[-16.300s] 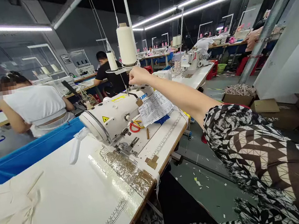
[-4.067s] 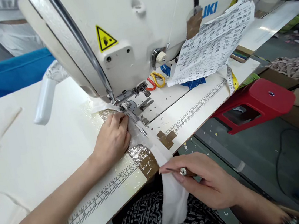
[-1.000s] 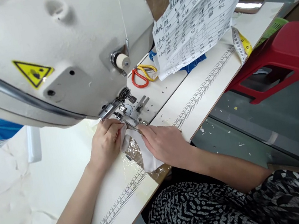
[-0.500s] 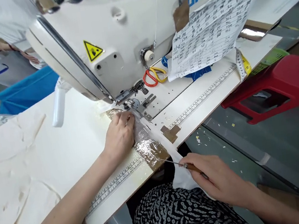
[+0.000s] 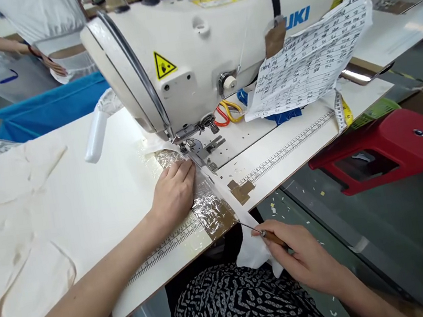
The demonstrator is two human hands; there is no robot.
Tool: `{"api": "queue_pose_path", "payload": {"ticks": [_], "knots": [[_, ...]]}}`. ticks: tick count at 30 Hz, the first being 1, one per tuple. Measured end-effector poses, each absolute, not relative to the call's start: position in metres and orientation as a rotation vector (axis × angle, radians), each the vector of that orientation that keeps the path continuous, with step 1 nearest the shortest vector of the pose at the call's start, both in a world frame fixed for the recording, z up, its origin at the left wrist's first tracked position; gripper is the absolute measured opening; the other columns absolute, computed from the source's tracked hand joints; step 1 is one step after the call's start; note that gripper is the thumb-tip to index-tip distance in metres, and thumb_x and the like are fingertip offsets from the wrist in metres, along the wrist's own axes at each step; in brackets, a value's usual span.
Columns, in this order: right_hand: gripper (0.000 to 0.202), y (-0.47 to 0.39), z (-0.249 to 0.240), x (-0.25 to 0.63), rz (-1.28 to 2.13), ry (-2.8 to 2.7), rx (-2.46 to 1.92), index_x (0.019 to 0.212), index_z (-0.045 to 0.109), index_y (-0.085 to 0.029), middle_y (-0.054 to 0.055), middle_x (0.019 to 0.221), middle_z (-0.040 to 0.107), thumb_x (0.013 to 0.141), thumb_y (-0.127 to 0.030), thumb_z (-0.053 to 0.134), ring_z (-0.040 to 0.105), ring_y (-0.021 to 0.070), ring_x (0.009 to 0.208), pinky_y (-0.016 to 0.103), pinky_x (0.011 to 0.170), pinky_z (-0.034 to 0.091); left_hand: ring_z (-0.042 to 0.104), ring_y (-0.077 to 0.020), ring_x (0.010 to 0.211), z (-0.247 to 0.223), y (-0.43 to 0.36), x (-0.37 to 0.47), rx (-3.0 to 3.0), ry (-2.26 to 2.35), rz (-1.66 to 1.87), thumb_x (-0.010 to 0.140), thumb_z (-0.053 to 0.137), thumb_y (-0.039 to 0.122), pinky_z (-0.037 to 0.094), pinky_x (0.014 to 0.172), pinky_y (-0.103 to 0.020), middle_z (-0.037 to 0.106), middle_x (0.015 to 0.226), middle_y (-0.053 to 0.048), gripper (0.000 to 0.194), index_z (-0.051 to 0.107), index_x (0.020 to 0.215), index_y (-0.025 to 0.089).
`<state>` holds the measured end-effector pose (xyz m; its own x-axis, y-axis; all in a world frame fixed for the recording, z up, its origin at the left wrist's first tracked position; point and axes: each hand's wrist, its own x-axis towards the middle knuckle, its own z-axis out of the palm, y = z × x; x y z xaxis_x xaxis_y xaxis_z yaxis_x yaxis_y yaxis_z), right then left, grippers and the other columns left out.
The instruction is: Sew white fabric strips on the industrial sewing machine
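A narrow strip of white fabric [image 5: 228, 194] runs from under the presser foot of a white sewing machine [image 5: 195, 49] toward me. Its loose end [image 5: 252, 248] hangs past the table edge above my lap. My left hand [image 5: 174, 190] presses the strip close to the presser foot, fingers bent and held together; the thumb is hidden. Beneath that hand lies shiny clear tape [image 5: 213, 208] over brown board. In my right hand [image 5: 300, 251], at the table edge, is an awl [image 5: 271, 238] with a wooden handle. Its thin metal point reaches left to the hanging fabric.
Red and yellow-handled scissors [image 5: 231, 111] lie behind the needle area. A handwritten sheet [image 5: 309, 64] leans on the machine, with a tape measure [image 5: 343, 111] near it. Cream fabric pieces [image 5: 3, 226] cover the left. A red stool [image 5: 388, 148] stands right. Another person [image 5: 44, 24] stands behind.
The view has shifted, so the machine sits farther right. The awl's tip has moved right toward the fabric strip, whose hanging end has swung left. My left hand stays near the presser foot.
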<state>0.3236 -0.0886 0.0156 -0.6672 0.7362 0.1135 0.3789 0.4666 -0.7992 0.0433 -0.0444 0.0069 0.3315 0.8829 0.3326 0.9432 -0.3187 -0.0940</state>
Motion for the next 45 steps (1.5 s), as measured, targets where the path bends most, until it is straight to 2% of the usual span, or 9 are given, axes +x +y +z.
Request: {"api": "queue_pose_path", "payload": {"ticks": [7, 11, 14, 16, 23, 26, 34, 41, 45], "knots": [[0.019, -0.086, 0.008, 0.315, 1.515, -1.767, -1.118, 0.095, 0.067, -0.021, -0.001, 0.074, 0.06, 0.098, -0.032, 0.052, 0.046, 0.0114, 0.057, 0.023, 0.053, 0.038, 0.058, -0.0301, 0.118, 0.004, -0.04, 0.03, -2.424, -1.692, -0.524, 0.096, 0.037, 0.013, 0.055, 0.097, -0.049, 0.067, 0.127, -0.016, 0.041, 0.064, 0.126, 0.003], [0.024, -0.091, -0.003, 0.295, 1.892, -0.986, -1.091, 0.083, 0.067, -0.022, -0.001, 0.078, 0.06, 0.08, -0.044, 0.075, 0.052, 0.0133, 0.067, 0.023, 0.06, 0.043, 0.057, -0.029, 0.123, 0.002, -0.035, 0.018, -2.484, -1.685, -0.574, 0.09, 0.038, 0.007, 0.052, 0.105, -0.051, 0.065, 0.132, -0.016, 0.045, 0.061, 0.129, 0.004], [0.033, -0.101, -0.008, 0.278, 2.093, -0.468, -1.033, 0.081, 0.066, -0.022, -0.001, 0.076, 0.059, 0.065, -0.042, 0.086, 0.053, 0.0135, 0.068, 0.023, 0.062, 0.045, 0.055, -0.0276, 0.128, 0.003, -0.035, 0.012, -2.543, -1.666, -0.578, 0.086, 0.037, 0.003, 0.049, 0.11, -0.051, 0.063, 0.135, -0.016, 0.051, 0.057, 0.133, 0.004], [0.035, -0.106, -0.008, 0.272, 2.153, -0.397, -1.03, 0.081, 0.065, -0.021, -0.002, 0.074, 0.058, 0.064, -0.042, 0.087, 0.052, 0.0131, 0.066, 0.023, 0.06, 0.044, 0.054, -0.027, 0.13, 0.004, -0.037, 0.01, -2.566, -1.645, -0.566, 0.086, 0.036, 0.003, 0.048, 0.111, -0.051, 0.061, 0.137, -0.016, 0.052, 0.056, 0.134, 0.004], [0.022, -0.103, 0.002, 0.284, 1.658, -1.37, -1.223, 0.096, 0.067, -0.022, 0.001, 0.082, 0.062, 0.093, -0.042, 0.06, 0.053, 0.0143, 0.071, 0.025, 0.064, 0.043, 0.052, -0.0325, 0.128, 0.001, -0.04, 0.024, -2.452, -1.625, -0.439, 0.092, 0.034, 0.007, 0.053, 0.105, -0.051, 0.06, 0.133, -0.022, 0.045, 0.059, 0.129, 0.001], [0.023, -0.096, 0.005, 0.284, 1.507, -1.59, -1.241, 0.104, 0.064, -0.021, -0.001, 0.077, 0.059, 0.099, -0.036, 0.048, 0.048, 0.0126, 0.061, 0.024, 0.056, 0.039, 0.053, -0.0334, 0.122, 0.005, -0.037, 0.029, -2.391, -1.651, -0.405, 0.094, 0.035, 0.01, 0.054, 0.099, -0.05, 0.06, 0.128, -0.021, 0.041, 0.062, 0.125, 0.003], [0.021, -0.077, 0.014, 0.271, 1.17, -1.831, -1.199, 0.104, 0.062, -0.019, -0.002, 0.071, 0.057, 0.1, -0.027, 0.042, 0.049, 0.013, 0.057, 0.025, 0.056, 0.042, 0.053, -0.0298, 0.103, 0.009, -0.027, 0.022, -2.435, -1.649, -0.473, 0.095, 0.034, 0.01, 0.054, 0.088, -0.048, 0.06, 0.115, -0.019, 0.038, 0.064, 0.119, 0.009], [0.02, -0.074, 0.016, 0.269, 1.07, -1.886, -1.229, 0.106, 0.06, -0.021, -0.004, 0.061, 0.05, 0.101, -0.028, 0.043, 0.054, 0.0163, 0.059, 0.028, 0.059, 0.046, 0.057, -0.0263, 0.102, 0.004, -0.027, 0.013, -2.548, -1.507, -0.673, 0.092, 0.035, 0.007, 0.056, 0.086, -0.047, 0.062, 0.115, -0.013, 0.039, 0.059, 0.121, 0.018], [0.019, -0.067, 0.016, 0.263, 1.041, -1.932, -1.16, 0.109, 0.059, -0.021, 0.003, 0.081, 0.066, 0.1, -0.023, 0.041, 0.06, 0.0168, 0.066, 0.029, 0.062, 0.047, 0.057, -0.029, 0.107, 0.004, -0.026, 0.014, -2.473, -1.613, -0.577, 0.089, 0.039, 0.007, 0.055, 0.088, -0.05, 0.061, 0.12, -0.014, 0.04, 0.06, 0.121, 0.02]]}}
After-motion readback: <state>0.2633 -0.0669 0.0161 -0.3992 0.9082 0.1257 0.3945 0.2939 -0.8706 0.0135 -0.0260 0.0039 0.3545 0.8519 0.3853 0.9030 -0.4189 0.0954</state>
